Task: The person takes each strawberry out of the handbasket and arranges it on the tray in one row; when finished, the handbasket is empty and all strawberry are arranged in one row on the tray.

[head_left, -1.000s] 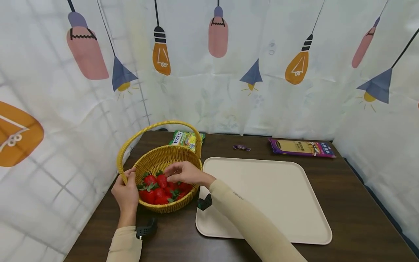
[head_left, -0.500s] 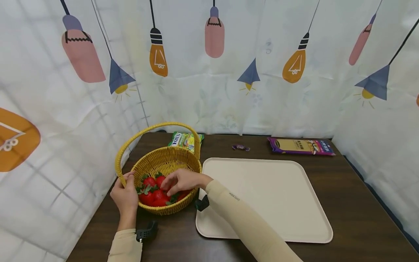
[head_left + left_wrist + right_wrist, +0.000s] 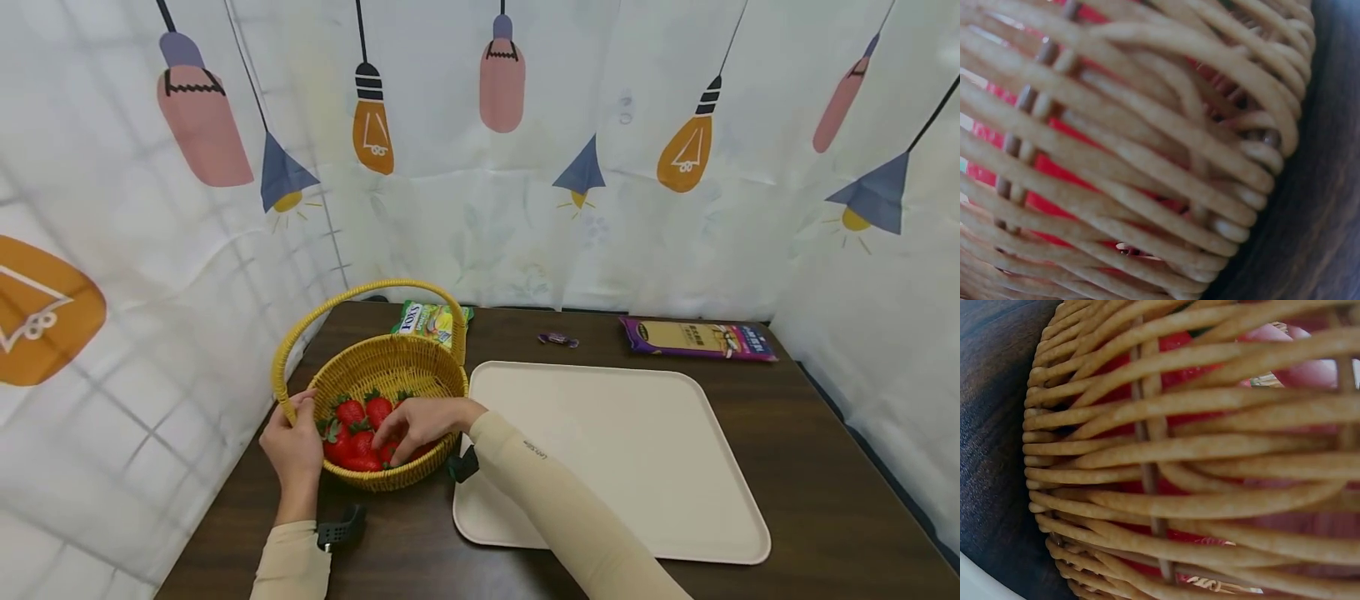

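Head view first: what is each hand doing at the basket (image 3: 390, 358)?

The left hand (image 3: 292, 442) grips its rim at the foot of the raised handle (image 3: 405, 282), fingers curled round it. The right hand (image 3: 423, 423) reaches inside over the strawberries (image 3: 363, 443), fingers bent downward, only a narrow gap showing between them and the thumb.

Has it pinched one?

I can't tell. The fingertips go down among the berries, and the right wrist view is mainly weave, with red and a little of the hand through the gaps.

And the strawberries themselves?

In the basket, heaped mostly toward its near side, leaves attached, just beside the tray (image 3: 615, 450).

So how should the right hand work here?

Gently, I'd say. Such fruit probably bruises easily, so use soft fingertips on either side of one berry, a light squeeze, no digging with nails. Favour one lying on top, so its neighbours needn't be shoved aside.

And the left?

Firm enough to stop the basket tipping; a wrist brushing the rim could nudge it.
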A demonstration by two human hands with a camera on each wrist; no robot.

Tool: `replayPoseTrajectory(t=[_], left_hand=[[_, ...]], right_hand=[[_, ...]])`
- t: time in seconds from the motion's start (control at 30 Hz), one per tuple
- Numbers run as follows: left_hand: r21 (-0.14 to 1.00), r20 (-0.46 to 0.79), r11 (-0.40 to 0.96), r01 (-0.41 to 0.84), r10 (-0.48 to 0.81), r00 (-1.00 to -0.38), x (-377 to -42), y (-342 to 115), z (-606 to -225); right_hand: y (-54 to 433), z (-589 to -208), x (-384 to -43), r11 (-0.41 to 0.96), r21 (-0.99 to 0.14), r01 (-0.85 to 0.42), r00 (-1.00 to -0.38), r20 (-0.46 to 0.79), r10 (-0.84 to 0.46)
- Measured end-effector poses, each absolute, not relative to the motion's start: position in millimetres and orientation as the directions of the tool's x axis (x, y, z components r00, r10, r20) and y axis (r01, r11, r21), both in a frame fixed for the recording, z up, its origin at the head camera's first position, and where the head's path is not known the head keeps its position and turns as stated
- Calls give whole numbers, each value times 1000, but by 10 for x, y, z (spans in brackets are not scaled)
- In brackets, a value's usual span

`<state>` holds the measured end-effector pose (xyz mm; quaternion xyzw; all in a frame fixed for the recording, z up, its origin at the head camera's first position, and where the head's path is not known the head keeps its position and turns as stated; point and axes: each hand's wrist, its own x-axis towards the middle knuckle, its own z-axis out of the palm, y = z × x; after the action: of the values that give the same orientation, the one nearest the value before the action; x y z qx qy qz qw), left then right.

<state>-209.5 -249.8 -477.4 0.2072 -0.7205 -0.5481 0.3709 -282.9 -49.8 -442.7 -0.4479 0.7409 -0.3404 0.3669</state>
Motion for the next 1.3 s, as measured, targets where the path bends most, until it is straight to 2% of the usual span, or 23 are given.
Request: replayPoseTrajectory(t=[0.1,0.3,0.5,1.0,1.3], left_hand=[[941,312,320,106,-704,-639,-2099,-2499,-4771],[936,318,338,95,-702,-637,-2081,-2497,-4768],[933,322,351,84,-704,-633,-2068,-2488,-4756],[924,344,369,101,-690,-637,-2085,-2510,-4781],[923,348,369,105,-687,-638,-2087,-2513,-4776]], right_hand=[[-498,-4441,-2810,374,-843,-387,-325,-255,-911],[-497,-4457,-2771,373,-858,-352,-356,-246,-902],[-511,-4478,-2776,374,-857,-356,-363,-242,-900],[-500,-4501,-2828,323,-924,-207,-237,-273,-932],[-498,-4474,-2824,308,-936,-169,-220,-268,-938]])
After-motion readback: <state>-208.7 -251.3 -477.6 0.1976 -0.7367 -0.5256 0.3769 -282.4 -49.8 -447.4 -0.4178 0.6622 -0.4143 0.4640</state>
